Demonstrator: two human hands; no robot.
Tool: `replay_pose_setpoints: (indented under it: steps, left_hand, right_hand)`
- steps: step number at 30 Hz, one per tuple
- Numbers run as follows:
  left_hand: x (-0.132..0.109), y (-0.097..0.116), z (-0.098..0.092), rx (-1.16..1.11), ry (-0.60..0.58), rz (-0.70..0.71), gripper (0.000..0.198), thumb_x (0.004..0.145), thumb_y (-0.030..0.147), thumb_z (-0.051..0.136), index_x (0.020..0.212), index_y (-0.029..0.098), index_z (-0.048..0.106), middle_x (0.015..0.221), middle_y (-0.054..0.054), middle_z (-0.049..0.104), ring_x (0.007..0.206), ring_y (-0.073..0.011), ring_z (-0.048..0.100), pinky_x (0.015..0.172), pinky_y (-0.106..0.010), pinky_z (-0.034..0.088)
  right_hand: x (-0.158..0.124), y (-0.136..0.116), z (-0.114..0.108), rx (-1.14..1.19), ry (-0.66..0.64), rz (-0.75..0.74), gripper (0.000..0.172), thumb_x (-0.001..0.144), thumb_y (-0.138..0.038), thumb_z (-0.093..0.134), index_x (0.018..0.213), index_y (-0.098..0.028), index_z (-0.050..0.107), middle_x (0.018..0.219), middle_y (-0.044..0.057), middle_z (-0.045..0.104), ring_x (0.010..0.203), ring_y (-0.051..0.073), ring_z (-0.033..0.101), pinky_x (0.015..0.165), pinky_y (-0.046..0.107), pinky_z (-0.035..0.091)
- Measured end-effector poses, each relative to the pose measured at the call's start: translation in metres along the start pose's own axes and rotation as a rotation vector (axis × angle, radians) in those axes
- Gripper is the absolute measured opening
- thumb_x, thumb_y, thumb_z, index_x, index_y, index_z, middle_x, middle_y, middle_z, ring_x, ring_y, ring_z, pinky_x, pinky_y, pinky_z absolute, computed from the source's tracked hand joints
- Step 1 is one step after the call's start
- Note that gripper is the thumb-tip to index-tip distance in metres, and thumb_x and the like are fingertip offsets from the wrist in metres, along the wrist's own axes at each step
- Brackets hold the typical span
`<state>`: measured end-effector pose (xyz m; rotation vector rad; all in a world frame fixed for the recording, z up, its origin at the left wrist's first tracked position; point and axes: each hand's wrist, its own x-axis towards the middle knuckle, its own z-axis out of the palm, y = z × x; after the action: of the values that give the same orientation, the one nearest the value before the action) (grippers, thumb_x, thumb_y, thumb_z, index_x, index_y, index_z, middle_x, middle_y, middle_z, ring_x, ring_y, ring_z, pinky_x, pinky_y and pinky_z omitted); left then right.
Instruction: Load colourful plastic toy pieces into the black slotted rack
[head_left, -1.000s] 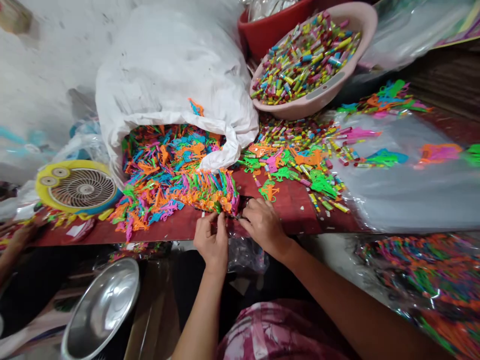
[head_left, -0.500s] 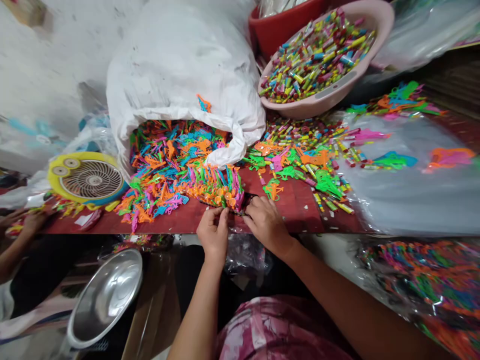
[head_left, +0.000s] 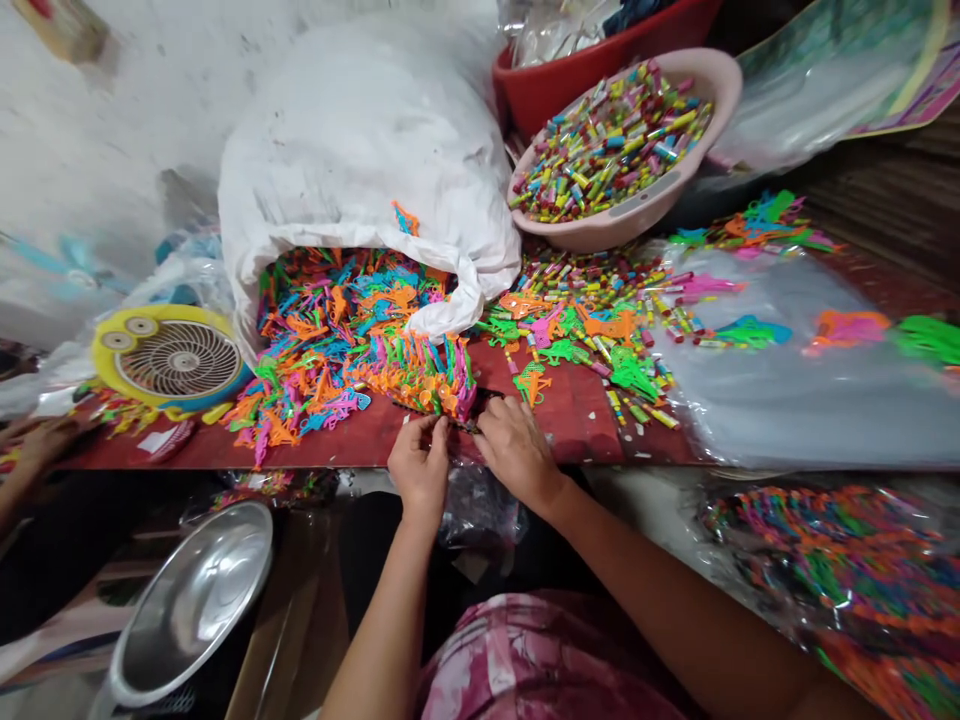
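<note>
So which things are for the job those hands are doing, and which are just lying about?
Seems part of the job:
the row of colourful toys, by the left hand and right hand
the loose toys spilling from the white sack
perhaps the little tubes in the pink basin

Probably just lying about:
the yellow fan-like thing
the metal bowl

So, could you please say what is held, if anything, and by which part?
Cannot tell: left hand at the near edge of the toy row, right hand by its right end.
</note>
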<state>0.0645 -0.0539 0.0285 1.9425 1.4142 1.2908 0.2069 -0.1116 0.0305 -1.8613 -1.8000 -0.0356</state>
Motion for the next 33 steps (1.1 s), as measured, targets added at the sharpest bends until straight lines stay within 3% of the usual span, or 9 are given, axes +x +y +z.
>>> replay_pose_setpoints:
  steps: [4,7,10,14,19,27,30,33]
  left_hand:
    - [-0.013,0.01,0.002,0.024,-0.02,-0.082,0.038,0.082,0.051,0.066,0.097,0.016,0.067,0.084,-0.004,0.069,0.072,-0.0151,0.064,0.067,-0.026,0.051]
    - [-0.021,0.017,0.01,0.231,-0.05,-0.039,0.044,0.078,0.056,0.069,0.096,0.017,0.066,0.083,-0.004,0.066,0.074,-0.0168,0.063,0.067,-0.027,0.048]
    - [-0.022,0.016,0.016,0.358,-0.054,0.02,0.037,0.083,0.055,0.064,0.089,0.018,0.068,0.084,-0.003,0.064,0.074,-0.0166,0.063,0.067,-0.027,0.046]
    - [-0.019,0.002,0.013,0.214,-0.126,0.11,0.029,0.086,0.045,0.064,0.094,0.019,0.072,0.085,-0.003,0.065,0.076,-0.0147,0.063,0.07,-0.025,0.048]
    - [-0.018,-0.009,0.004,0.133,-0.199,0.176,0.025,0.093,0.03,0.053,0.106,0.02,0.072,0.083,-0.003,0.062,0.075,-0.0133,0.061,0.069,-0.024,0.047]
    - [-0.018,0.002,0.003,0.596,-0.331,0.244,0.032,0.095,0.029,0.048,0.121,0.029,0.067,0.096,-0.004,0.062,0.078,-0.0155,0.062,0.059,-0.024,0.038]
    - [-0.017,0.006,0.005,0.65,-0.353,0.223,0.031,0.095,0.029,0.048,0.12,0.028,0.066,0.104,-0.006,0.062,0.079,-0.017,0.063,0.059,-0.026,0.038]
    - [-0.015,0.008,0.007,0.637,-0.348,0.199,0.029,0.096,0.032,0.047,0.118,0.03,0.066,0.106,-0.005,0.062,0.079,-0.0168,0.063,0.059,-0.026,0.037]
  right_hand:
    - [-0.006,0.006,-0.004,0.092,-0.032,-0.021,0.013,0.093,-0.017,0.052,0.09,-0.018,0.065,0.098,0.009,0.059,0.095,0.024,0.048,0.084,0.036,0.037]
    - [-0.009,0.015,-0.008,0.167,-0.019,-0.042,0.02,0.094,-0.013,0.046,0.1,-0.017,0.065,0.1,0.009,0.06,0.096,0.023,0.049,0.084,0.035,0.039]
    - [-0.01,0.022,-0.01,0.186,-0.01,-0.04,0.023,0.093,-0.012,0.046,0.104,-0.016,0.066,0.103,0.01,0.061,0.098,0.023,0.049,0.086,0.035,0.039]
    - [-0.004,0.019,-0.006,0.239,0.015,-0.007,0.019,0.092,-0.019,0.055,0.106,-0.017,0.067,0.102,0.009,0.063,0.098,0.023,0.052,0.086,0.034,0.038]
    - [0.005,0.004,0.005,0.236,0.086,0.065,0.016,0.092,-0.034,0.061,0.086,-0.019,0.067,0.088,0.004,0.063,0.087,0.02,0.055,0.079,0.031,0.035]
    - [0.017,0.014,0.01,0.253,0.093,0.031,0.017,0.092,-0.026,0.059,0.077,-0.019,0.062,0.078,0.001,0.059,0.072,0.015,0.053,0.067,0.026,0.033]
    - [0.019,0.019,0.01,0.353,0.092,-0.027,0.018,0.092,-0.024,0.059,0.076,-0.019,0.064,0.077,0.001,0.059,0.075,0.015,0.055,0.069,0.026,0.036]
    - [0.021,0.021,0.012,0.568,0.094,0.018,0.016,0.09,-0.023,0.06,0.076,-0.018,0.066,0.076,0.0,0.058,0.071,0.013,0.055,0.065,0.024,0.038]
